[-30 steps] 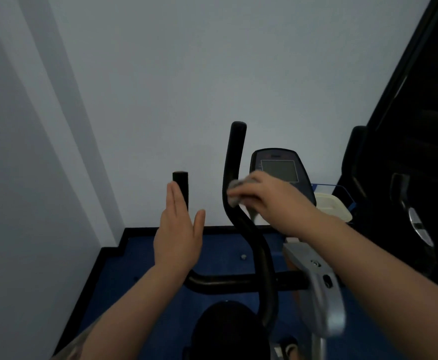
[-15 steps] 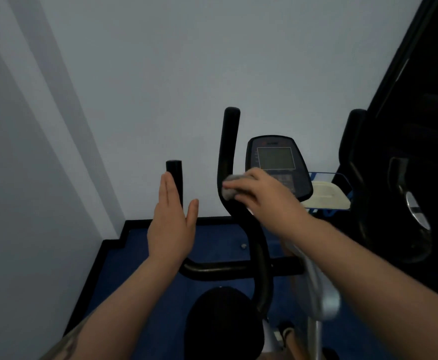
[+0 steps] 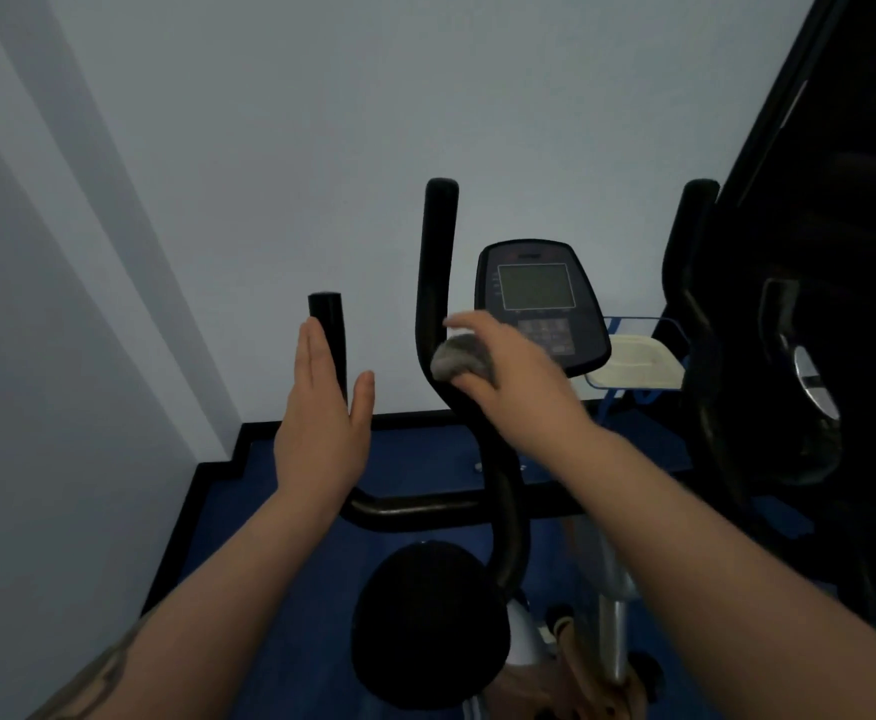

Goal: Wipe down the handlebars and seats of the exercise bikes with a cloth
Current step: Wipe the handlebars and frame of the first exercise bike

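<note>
Corner of a room, pale wall (image 3: pixel 477 96), blue floor (image 3: pixel 280 589) with a black border. An exercise bike faces the wall: console (image 3: pixel 537 304), black seat (image 3: pixel 428 623) low in the view.

Right hand (image 3: pixel 508 376) pinches a grey cloth (image 3: pixel 459 358) against the right handlebar (image 3: pixel 436 314), about mid-height on its upright part; fingers curled round the cloth, slightly blurred. The bar's long axis runs near vertical here, then curves down toward the crossbar (image 3: pixel 415 504), so the wipe likely runs along that line, up or down.

Left hand (image 3: pixel 321 433) is flat, fingers straight and together, holding nothing, palm beside the short left handlebar (image 3: pixel 328 335); touching or just apart, cannot tell.

Judgement: right bar in progress; left bar and seat probably still to do. The cloth hand is farther from the left bar.
</note>
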A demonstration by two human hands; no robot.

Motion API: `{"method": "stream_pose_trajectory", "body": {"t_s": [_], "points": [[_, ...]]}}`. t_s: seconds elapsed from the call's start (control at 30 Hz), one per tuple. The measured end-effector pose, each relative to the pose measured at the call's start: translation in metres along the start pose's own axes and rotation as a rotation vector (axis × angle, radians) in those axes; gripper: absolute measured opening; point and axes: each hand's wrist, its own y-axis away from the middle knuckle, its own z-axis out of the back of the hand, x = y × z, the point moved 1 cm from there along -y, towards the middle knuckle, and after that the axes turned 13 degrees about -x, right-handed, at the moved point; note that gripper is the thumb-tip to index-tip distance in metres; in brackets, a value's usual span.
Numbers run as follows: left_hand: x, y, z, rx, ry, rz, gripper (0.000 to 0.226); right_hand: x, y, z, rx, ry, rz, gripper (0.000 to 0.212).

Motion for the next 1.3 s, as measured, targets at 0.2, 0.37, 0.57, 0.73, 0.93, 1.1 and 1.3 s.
{"method": "stream_pose_trajectory", "body": {"t_s": [0.2, 0.37, 0.57, 0.73, 0.93, 1.1, 1.3], "points": [[-0.001, 0.002, 0.0, -0.008, -0.01, 0.022, 0.067, -0.015, 0.076, 0.014, -0.049, -0.073, -0.008, 0.021], [0.0, 0.011, 0.002, 0.0, -0.026, -0.006, 0.066, -0.014, 0.053, 0.035, 0.119, -0.135, -0.022, 0.02], [0.002, 0.01, 0.002, -0.028, 0.097, 0.066, 0.062, -0.009, 0.073, -0.006, -0.184, -0.182, -0.064, 0.02], [0.0, 0.013, 0.004, -0.065, 0.146, 0.128, 0.057, -0.017, 0.121, 0.016, -0.067, -0.283, -0.079, 0.018], [-0.009, 0.037, 0.008, 0.019, 0.17, 0.282, 0.064, -0.01, 0.057, 0.016, -0.166, -0.316, -0.107, 0.024], [-0.005, 0.067, 0.025, 0.084, 0.275, 0.36, 0.064, -0.014, 0.118, 0.001, -0.197, -0.251, -0.072, 0.019], [-0.016, 0.086, 0.042, 0.152, 0.196, 0.289, 0.062, -0.02, 0.135, 0.032, -0.015, -0.339, 0.022, 0.017]]}}
